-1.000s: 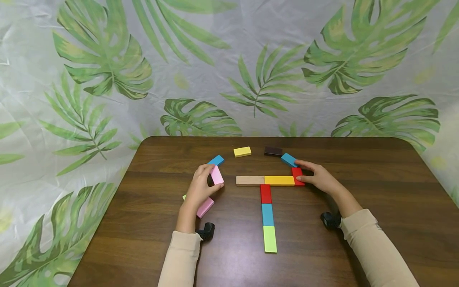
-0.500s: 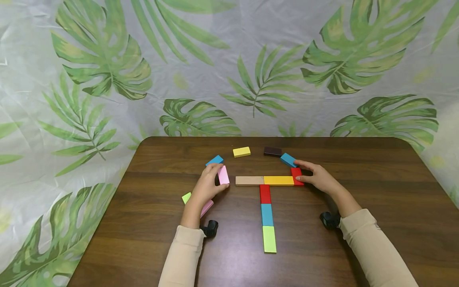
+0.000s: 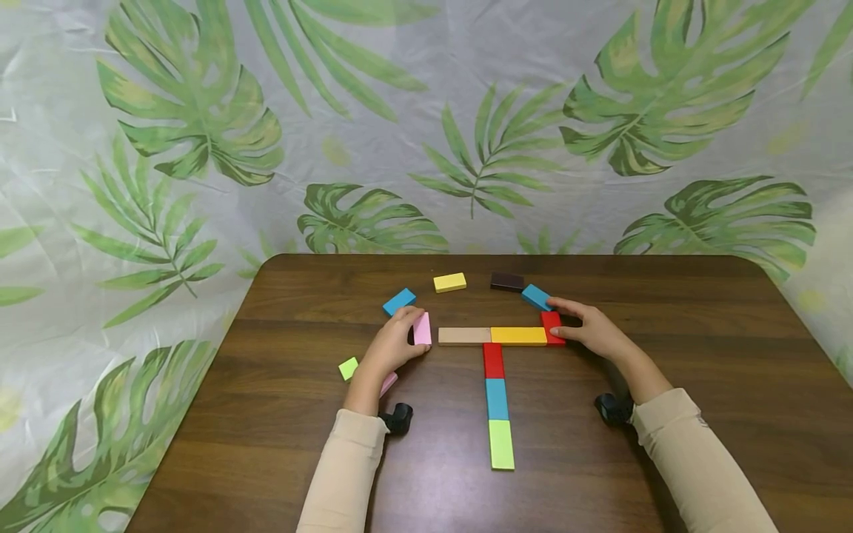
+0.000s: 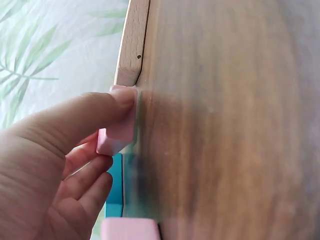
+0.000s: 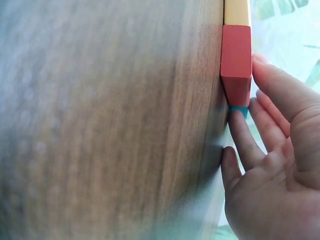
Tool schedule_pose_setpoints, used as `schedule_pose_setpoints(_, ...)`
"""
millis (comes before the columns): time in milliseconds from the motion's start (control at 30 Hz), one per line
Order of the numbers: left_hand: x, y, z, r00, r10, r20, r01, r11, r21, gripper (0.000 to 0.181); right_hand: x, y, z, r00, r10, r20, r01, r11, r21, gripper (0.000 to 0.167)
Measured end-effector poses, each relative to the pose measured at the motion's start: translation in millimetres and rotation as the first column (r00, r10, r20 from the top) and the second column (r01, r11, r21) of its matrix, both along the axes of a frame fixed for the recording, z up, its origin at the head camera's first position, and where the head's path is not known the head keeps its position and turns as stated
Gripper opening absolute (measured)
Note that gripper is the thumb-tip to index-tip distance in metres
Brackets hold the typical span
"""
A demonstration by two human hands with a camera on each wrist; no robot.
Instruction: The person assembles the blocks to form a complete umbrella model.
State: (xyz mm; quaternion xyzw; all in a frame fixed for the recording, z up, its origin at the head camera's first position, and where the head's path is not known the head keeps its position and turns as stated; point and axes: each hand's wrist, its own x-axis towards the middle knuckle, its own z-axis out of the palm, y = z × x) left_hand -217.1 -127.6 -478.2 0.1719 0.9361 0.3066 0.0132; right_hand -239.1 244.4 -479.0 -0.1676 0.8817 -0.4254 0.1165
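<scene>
My left hand (image 3: 389, 346) pinches a pink wooden block (image 3: 423, 329) between thumb and fingertips, its length crosswise, just off the left end of the plain wood block (image 3: 464, 337). In the left wrist view the thumb lies over the pink block (image 4: 120, 122). That wood block adjoins a yellow-orange block (image 3: 518, 336), whose right end meets a red block (image 3: 552, 322) set crosswise. On the red block rests the thumb of my right hand (image 3: 596, 331); its fingers extend near a blue block (image 3: 536, 297). In the right wrist view those fingers look spread and fairly straight beside the red block (image 5: 236, 52).
Below the row runs a line of red (image 3: 493, 360), blue (image 3: 496, 399) and lime-green (image 3: 501, 444) blocks. Loose yellow (image 3: 449, 282), dark brown (image 3: 507, 281), blue (image 3: 399, 301) and small green (image 3: 348, 368) blocks lie around. Another pink block (image 3: 389, 382) is partly hidden by the left wrist.
My left hand has moved right with the pink block, bringing it close to the wood block's left end and turning it straighter. More of the green and left blue blocks shows. My right hand stays still.
</scene>
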Motion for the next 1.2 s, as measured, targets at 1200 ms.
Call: schedule_pose_setpoints(1200, -4.2, 4.5, -4.2, 0.995, -0.081, 0.053, 0.081, 0.997, 0.010, 0.066, 0.2, 1.1, -0.8, 1.000, -0.004, 0.021, 0.004, 1.000, -0.026, 0.062)
